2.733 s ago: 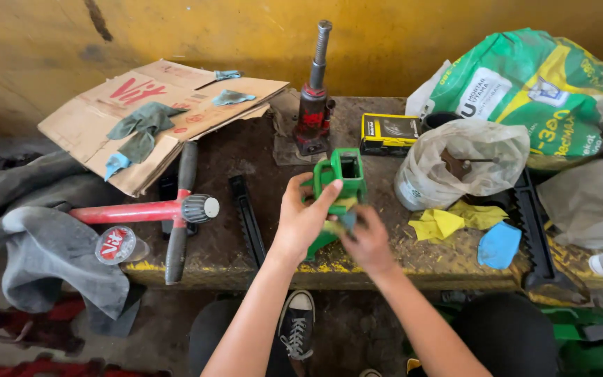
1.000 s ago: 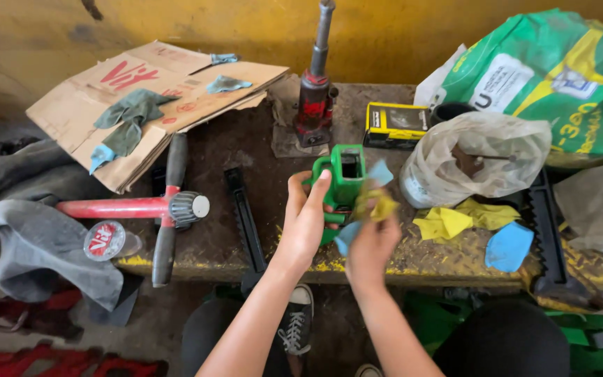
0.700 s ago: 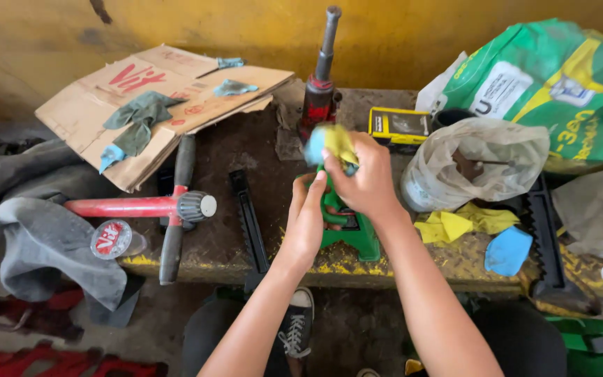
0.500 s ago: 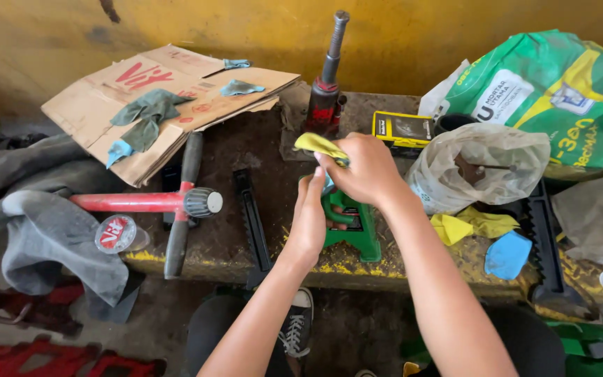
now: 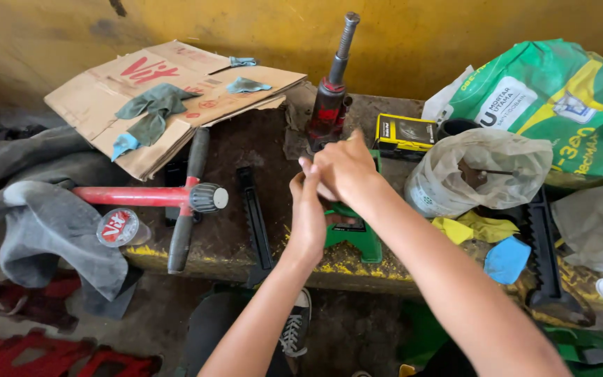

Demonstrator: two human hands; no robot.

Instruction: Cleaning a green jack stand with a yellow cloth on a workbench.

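Note:
A green metal stand (image 5: pixel 354 239) sits upright near the front edge of the worn workbench (image 5: pixel 239 246). My left hand (image 5: pixel 308 211) grips its left side and handle. Over the top of the stand, my right hand (image 5: pixel 344 167) is closed with the knuckles up. The yellow and blue rag it was holding is hidden under the palm. Only the stand's base and lower legs show below the hands.
Behind the stand are a red bottle jack (image 5: pixel 329 105) and a yellow-black box (image 5: pixel 405 132). A clear plastic bag (image 5: pixel 479 167), green sack (image 5: pixel 560 98), yellow rag (image 5: pixel 472 229) and blue rag (image 5: pixel 506 258) lie right. Left: black toothed bar (image 5: pixel 254 216), red-handled tool (image 5: pixel 148 197), cardboard (image 5: pixel 169 91), grey cloth (image 5: pixel 57 223).
My right hand carried the rag from the stand's right side up over its top and pressed down, so the rag is now covered. The left hand kept its grip. The stand went from tilted to upright.

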